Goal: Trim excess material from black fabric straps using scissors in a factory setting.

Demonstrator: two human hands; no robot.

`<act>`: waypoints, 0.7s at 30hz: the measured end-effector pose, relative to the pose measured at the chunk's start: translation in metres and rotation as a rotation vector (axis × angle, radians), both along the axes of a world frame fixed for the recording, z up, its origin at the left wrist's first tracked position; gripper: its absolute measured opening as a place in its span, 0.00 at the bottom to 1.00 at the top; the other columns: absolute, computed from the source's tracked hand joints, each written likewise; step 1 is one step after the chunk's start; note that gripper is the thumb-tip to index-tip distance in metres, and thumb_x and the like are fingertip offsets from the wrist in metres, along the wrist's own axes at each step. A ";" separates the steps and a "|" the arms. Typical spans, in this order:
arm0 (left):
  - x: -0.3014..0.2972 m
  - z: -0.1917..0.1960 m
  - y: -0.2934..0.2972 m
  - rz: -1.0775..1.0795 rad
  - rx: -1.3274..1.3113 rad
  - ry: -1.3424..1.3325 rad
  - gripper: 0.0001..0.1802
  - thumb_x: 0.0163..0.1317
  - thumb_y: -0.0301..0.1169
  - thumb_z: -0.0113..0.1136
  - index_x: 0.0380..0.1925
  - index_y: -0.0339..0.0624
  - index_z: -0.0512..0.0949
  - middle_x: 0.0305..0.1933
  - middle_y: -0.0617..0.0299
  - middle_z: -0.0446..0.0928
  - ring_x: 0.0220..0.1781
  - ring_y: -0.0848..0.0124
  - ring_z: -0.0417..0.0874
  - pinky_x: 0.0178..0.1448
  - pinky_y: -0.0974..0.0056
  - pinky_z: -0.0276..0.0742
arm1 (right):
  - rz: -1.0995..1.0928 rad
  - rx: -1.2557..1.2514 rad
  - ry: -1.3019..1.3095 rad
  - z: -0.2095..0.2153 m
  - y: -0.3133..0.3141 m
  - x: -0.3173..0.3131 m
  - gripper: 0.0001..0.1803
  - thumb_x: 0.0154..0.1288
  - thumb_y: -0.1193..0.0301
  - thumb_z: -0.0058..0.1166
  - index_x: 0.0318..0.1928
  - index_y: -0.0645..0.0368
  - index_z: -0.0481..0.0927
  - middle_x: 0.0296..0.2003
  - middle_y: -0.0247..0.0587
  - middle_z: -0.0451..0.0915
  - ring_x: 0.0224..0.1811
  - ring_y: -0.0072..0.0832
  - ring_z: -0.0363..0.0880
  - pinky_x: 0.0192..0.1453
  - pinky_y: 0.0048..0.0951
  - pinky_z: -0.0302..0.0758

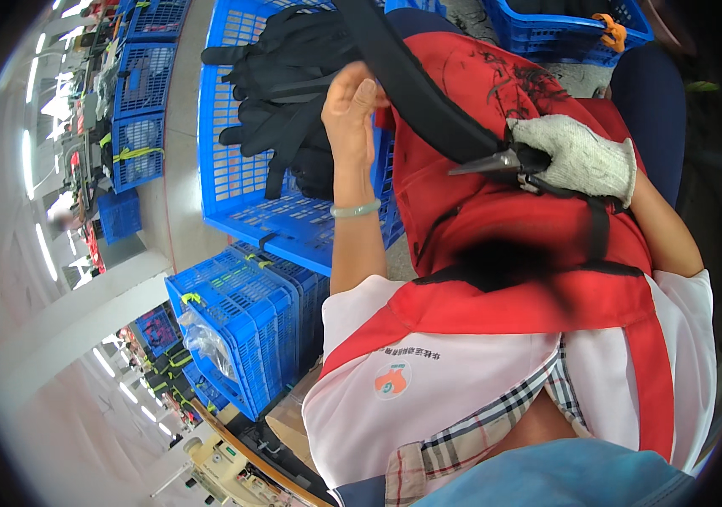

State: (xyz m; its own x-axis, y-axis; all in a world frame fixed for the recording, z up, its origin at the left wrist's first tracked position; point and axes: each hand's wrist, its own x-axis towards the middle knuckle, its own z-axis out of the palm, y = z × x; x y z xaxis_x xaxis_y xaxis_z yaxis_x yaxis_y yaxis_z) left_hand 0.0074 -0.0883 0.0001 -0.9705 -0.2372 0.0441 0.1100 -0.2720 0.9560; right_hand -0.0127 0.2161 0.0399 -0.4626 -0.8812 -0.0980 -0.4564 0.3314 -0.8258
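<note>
In my gloved right hand (576, 156) is a pair of scissors (486, 164), the metal blades pointing left. The lower end of a padded black strap (424, 89) meets this hand at the fingers, and the strap rises up and left out of the picture. My bare left hand (351, 101), a pale bangle at its wrist, is raised beside the strap's left edge. Its fingers are loosely bent and its thumb stands apart. Whether it touches the strap is unclear. Beneath both hands spreads my red apron (462, 198), with dark thread scraps (521, 80) on it.
To the left, a blue crate (226, 190) holds a heap of black straps (285, 101). Stacked blue crates (243, 308) stand below it. Another blue crate (538, 35) with an orange tie (611, 32) is at top right. More crates (139, 93) line the far left.
</note>
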 end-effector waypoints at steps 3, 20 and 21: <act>-0.008 0.001 -0.011 -0.196 0.249 -0.080 0.19 0.60 0.25 0.62 0.52 0.35 0.74 0.43 0.55 0.79 0.30 0.73 0.77 0.31 0.70 0.72 | 0.038 0.064 -0.107 0.021 -0.005 -0.006 0.19 0.54 0.71 0.62 0.46 0.62 0.75 0.28 0.44 0.79 0.32 0.36 0.81 0.38 0.34 0.76; -0.022 0.004 0.014 -0.487 0.328 -0.115 0.22 0.54 0.28 0.68 0.47 0.31 0.72 0.38 0.49 0.76 0.45 0.56 0.80 0.49 0.57 0.80 | -0.413 -0.151 -1.007 0.000 0.021 -0.039 0.09 0.64 0.71 0.56 0.40 0.61 0.73 0.31 0.33 0.77 0.24 0.19 0.76 0.27 0.22 0.74; -0.021 0.012 0.023 -0.462 0.349 -0.103 0.21 0.54 0.28 0.68 0.45 0.31 0.73 0.39 0.50 0.76 0.44 0.57 0.80 0.49 0.57 0.79 | -0.461 -0.395 -0.981 -0.015 0.026 -0.038 0.09 0.65 0.69 0.55 0.42 0.60 0.73 0.31 0.33 0.76 0.23 0.18 0.74 0.25 0.20 0.71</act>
State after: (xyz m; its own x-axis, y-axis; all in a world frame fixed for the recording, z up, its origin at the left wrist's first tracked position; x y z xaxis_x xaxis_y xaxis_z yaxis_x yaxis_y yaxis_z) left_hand -0.0140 -0.0654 0.0117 -0.9719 0.2274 -0.0603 -0.1831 -0.5705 0.8006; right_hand -0.0503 0.2417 0.0247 -0.6261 -0.6975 -0.3485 0.5363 -0.0607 -0.8418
